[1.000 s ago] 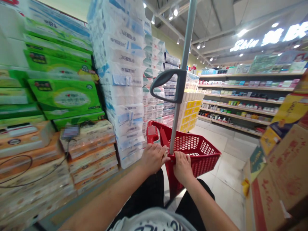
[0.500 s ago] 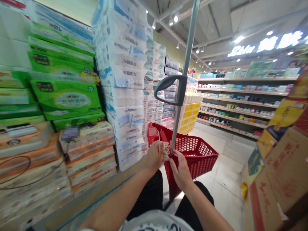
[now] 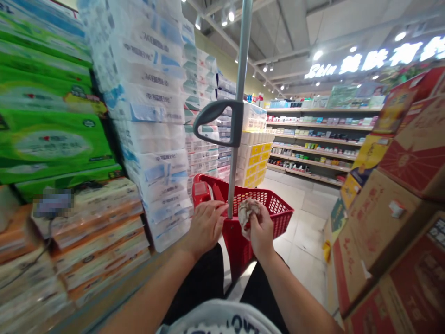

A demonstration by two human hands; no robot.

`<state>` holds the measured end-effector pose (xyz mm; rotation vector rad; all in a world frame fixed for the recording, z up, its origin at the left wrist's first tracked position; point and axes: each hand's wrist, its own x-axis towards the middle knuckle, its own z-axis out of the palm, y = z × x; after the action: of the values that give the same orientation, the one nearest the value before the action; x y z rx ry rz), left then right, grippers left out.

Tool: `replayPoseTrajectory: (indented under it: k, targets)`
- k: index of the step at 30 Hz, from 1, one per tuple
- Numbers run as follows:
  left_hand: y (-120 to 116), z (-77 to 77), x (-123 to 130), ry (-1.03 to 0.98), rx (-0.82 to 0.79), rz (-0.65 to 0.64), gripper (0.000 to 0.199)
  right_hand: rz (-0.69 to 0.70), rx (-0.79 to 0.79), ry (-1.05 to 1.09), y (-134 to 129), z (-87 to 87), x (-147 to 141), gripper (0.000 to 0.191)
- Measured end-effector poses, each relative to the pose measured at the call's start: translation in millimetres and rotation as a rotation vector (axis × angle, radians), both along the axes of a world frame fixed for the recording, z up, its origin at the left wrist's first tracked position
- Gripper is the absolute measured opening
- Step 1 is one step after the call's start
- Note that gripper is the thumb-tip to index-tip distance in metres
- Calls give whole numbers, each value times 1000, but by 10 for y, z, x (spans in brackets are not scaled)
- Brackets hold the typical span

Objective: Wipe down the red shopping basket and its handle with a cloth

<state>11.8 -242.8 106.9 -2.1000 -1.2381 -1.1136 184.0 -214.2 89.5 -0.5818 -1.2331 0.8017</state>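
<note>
A red plastic shopping basket (image 3: 280, 211) with perforated sides stands in front of my knees. From its near end rises a metal pole (image 3: 242, 60) bearing a grey loop handle (image 3: 238, 124). My left hand (image 3: 207, 227) grips the near rim of the basket just left of the pole's foot, its fingers curled over the red plastic. In my right hand (image 3: 262, 233) is a crumpled, dirty beige cloth (image 3: 247, 209), pinched between thumb and fingers to the right of the pole. Part of the cloth is hidden behind the thumb.
Tall stacks of white tissue packs (image 3: 153, 139) and green tissue packs (image 3: 52, 139) line the left. Cardboard cartons (image 3: 382, 222) are piled on the right. Stocked shelves (image 3: 313, 137) stand at the back, beyond the tiled floor (image 3: 306, 222).
The cloth has passed from my left hand at the pole's foot to my right hand, now lifted slightly. My left hand has settled on the basket rim. The view has turned right.
</note>
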Motion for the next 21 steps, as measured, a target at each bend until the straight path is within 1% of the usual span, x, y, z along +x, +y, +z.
replayPoseTrajectory:
  k: [1,2,3,4,6,8,9,10,12,15,17,19,21]
  targets:
    - [47,-15,-70,-46,1,65,32,-99,120,-123,51,6,24,29]
    - [102,-41,-123,-55,-18,114,30,-151,228,-256,100,-18,31,28]
    - [160,-73,-159,-34,-43,151,31,-163,309,-380,144,-72,21,29]
    - [216,-110,-181,-7,-59,184,34,-136,361,-493,179,-150,1,30]
    - [309,-177,-190,41,-62,231,39,-135,413,-586,221,-328,-52,31]
    - [362,-216,-174,54,-34,255,39,-159,425,-636,227,-453,-86,32]
    - [374,-223,-163,58,-21,258,39,-189,429,-652,221,-475,-90,31]
    - [379,-223,-150,61,-12,256,39,-225,440,-663,211,-468,-88,30]
    - [378,-211,-125,67,-12,244,40,-306,481,-672,191,-397,-74,27]
    - [375,-194,-93,93,-48,206,40,-377,538,-686,191,-304,-62,29]
    - [382,-194,-81,118,-63,179,40,-393,550,-708,216,-330,-60,30]
    - [393,-200,-76,123,-56,165,39,-396,547,-729,249,-395,-51,26]
    - [401,-204,-76,110,-42,166,40,-387,533,-746,278,-406,-28,23]
